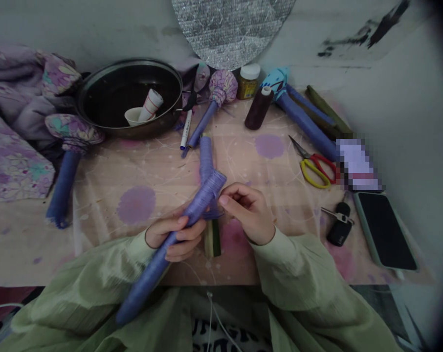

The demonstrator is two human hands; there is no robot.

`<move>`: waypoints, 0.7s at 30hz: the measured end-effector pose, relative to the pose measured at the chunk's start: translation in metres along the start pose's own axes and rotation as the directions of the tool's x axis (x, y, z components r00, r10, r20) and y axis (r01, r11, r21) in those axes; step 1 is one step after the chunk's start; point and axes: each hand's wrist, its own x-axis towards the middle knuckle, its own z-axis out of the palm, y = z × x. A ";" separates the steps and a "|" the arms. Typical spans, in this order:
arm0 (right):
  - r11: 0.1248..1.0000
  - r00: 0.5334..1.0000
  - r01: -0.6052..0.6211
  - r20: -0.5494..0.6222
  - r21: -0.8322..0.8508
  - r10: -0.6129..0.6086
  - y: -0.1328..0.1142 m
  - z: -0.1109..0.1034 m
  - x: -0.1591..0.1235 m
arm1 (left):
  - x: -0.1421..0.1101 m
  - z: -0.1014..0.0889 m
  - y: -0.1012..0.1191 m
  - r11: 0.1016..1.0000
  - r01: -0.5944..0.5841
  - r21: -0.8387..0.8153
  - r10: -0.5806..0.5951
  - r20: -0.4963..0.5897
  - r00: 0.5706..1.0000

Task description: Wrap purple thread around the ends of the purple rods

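Note:
My left hand is wrapped round a thread-wound purple stick, which slants from my lap up to the right. Close by the stick's upper end, my right hand is closed in a pinch; whatever its fingertips hold is too small to make out. Behind and partly under the held stick, another purple-wrapped stick lies on the table. A bare greenish stick end shows below, between my hands.
Scissors, keys and a phone lie to the right. At the back stand a dark pan with paper cups, a thread spool and a jar. Cloth-topped purple sticks lie around; floral fabric is at left.

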 end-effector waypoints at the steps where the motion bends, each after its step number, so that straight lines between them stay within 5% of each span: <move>1: 1.000 1.000 0.004 0.002 0.002 -0.004 0.000 0.000 0.000 | 0.001 0.000 0.000 1.000 -0.011 0.012 0.011 -0.008 1.000; 7: 0.999 0.999 0.037 0.013 -0.014 -0.036 -0.001 0.000 -0.001 | 0.005 0.002 -0.001 0.991 -0.077 0.113 0.097 -0.183 0.978; 21: 0.998 0.998 0.067 -0.011 0.015 -0.067 -0.002 -0.002 -0.002 | 0.005 -0.004 0.005 0.903 -0.077 0.423 0.189 -0.231 0.954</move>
